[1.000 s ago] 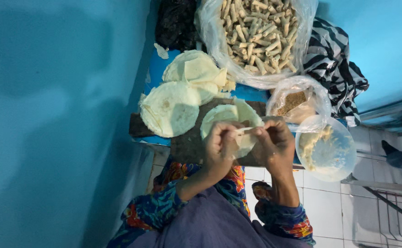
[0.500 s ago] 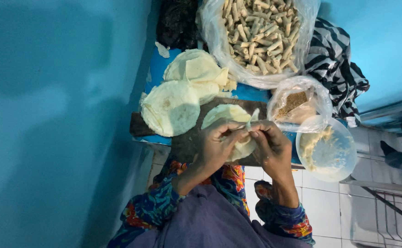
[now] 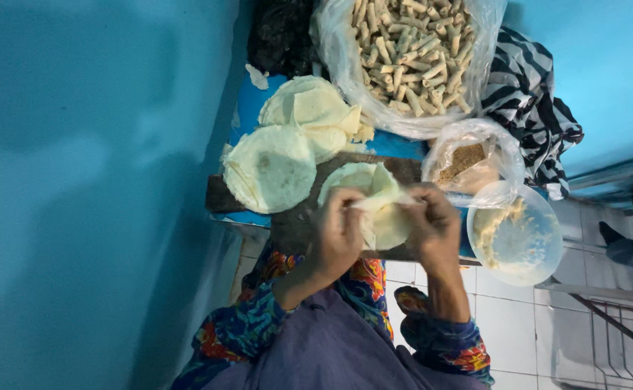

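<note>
Currently, head view: left hand [image 3: 338, 235] & right hand [image 3: 432, 227], fingers pinched on folded pale wrapper [image 3: 383, 206] over dark board [image 3: 295, 224]. Wrapper stack [image 3: 272, 170] to the left, filling bowl [image 3: 517, 235] to the right, bag of finished rolls [image 3: 407, 50] beyond.

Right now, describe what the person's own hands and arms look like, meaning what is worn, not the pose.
Both hands are bare: the left hand and the right hand show no gloves, and no rings or watch can be made out. Each forearm ends in a pushed-up sleeve of dark blue fabric with a bright floral print in red, orange and yellow.
</note>
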Demonstrator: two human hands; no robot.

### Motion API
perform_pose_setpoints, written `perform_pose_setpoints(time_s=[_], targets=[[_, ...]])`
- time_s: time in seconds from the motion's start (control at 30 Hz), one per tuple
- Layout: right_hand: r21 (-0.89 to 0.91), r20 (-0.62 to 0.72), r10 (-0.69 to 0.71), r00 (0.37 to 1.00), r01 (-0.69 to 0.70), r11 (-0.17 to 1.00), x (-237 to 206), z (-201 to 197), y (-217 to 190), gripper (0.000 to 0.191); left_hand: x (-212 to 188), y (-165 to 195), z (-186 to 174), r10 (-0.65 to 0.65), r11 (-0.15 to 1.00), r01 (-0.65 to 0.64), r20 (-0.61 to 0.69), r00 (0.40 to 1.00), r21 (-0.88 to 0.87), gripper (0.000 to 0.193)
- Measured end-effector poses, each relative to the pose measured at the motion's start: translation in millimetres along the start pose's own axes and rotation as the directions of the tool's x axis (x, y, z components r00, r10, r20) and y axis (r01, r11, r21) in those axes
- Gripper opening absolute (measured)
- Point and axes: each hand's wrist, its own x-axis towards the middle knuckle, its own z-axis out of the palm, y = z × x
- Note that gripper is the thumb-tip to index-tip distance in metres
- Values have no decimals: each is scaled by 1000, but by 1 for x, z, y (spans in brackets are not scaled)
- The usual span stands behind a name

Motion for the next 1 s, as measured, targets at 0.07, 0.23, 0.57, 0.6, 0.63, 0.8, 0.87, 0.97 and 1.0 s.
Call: perform_pose_setpoints(time_s=[0.07,0.23,0.57,0.6,0.63,0.8,0.87,0.97,1.0], targets=[[163,-63,67,996,-56,985,2,-1,-6,11,3,-10,4,-54,969,19,-136,989,-246,13],[99,-88,89,992,-80,992,1,6,-12,7,9,-15,15,-199,851,191,35,979,-490,38],[132,49,-49,998,43,990,5,-10,-6,16,20,-7,3,-470,706,346,-43,882,-617,23],[169,72,-24,997,12,986,6,-11,-8,20,17,-8,2,-425,702,279,-70,903,-655,21],[203,97,4,995,-24,979,6,-10,-10,24,13,-9,3,-407,717,279,-58,912,-639,21],[10,135,1,991,-2,1000,3,11,-7,36,7,-10,21,-352,755,334,82,933,-565,22],[-137,61,-26,998,34,990,5,11,-1,31,9,-8,20,-286,806,268,49,957,-528,23],[-156,-58,-41,997,31,987,15,-3,9,14,8,-4,12,-348,756,289,12,937,-587,22],[-121,-90,-59,994,47,992,17,-10,12,12,6,-4,9,-396,716,311,3,918,-624,22]])
